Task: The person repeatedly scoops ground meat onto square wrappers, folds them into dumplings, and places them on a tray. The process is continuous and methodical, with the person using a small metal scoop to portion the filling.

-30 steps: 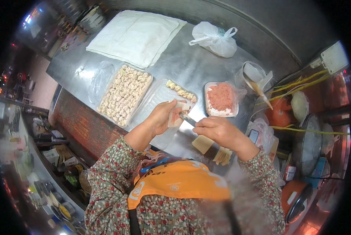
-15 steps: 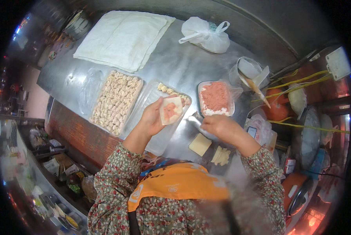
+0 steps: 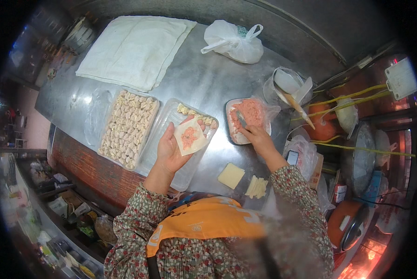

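Observation:
My left hand [image 3: 169, 151] supports a square, pale yellow wonton wrapper [image 3: 184, 128] across its fingers, with pink minced meat smeared in the middle. The thumb stands up beside the wrapper's edge. My right hand [image 3: 260, 141] grips a small metal spreader [image 3: 240, 117], its blade in the minced meat [image 3: 255, 113] of a shallow tub at the right. Under my left hand lies a clear plastic tray [image 3: 164, 122] with a few folded wontons [image 3: 185, 109] at its far end. A square stack of wrappers [image 3: 231, 176] and some cut strips [image 3: 256, 187] lie nearer me.
Further left, a tray is packed with rows of wontons [image 3: 129, 125]. A folded white cloth [image 3: 134, 51] and a tied white bag [image 3: 234, 42] lie at the back of the metal table. Right of the tub stand a container with a wooden-handled tool [image 3: 298, 109] and a phone [image 3: 292, 157].
My right hand has moved up and rightward with the spreader, from the tub's near edge into the meat. The left hand still holds the wrapper, now turned more corner-down. The whole view has shifted slightly.

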### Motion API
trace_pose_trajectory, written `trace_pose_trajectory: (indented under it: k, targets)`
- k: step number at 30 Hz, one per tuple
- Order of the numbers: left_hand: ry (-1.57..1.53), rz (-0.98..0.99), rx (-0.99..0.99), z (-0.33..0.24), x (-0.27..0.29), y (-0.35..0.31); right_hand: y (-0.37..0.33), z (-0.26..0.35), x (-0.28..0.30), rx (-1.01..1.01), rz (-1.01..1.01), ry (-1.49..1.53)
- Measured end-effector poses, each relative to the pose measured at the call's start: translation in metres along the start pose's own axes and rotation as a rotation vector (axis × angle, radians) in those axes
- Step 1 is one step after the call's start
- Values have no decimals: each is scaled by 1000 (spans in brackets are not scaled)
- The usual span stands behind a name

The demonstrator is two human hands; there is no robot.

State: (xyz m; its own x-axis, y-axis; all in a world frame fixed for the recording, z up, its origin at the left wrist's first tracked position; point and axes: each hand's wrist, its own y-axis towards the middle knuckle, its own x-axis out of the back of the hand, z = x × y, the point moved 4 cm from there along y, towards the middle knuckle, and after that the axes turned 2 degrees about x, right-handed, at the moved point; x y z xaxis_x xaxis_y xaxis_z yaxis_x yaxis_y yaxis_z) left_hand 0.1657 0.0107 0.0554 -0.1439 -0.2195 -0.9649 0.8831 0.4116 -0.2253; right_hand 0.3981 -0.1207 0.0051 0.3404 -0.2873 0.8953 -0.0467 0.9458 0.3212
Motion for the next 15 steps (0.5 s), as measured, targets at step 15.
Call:
trace_pose_trajectory:
  k: [15]
  targets:
    - [267,-236,-58,-4,15,4,-4,151,79,130,-130,487]
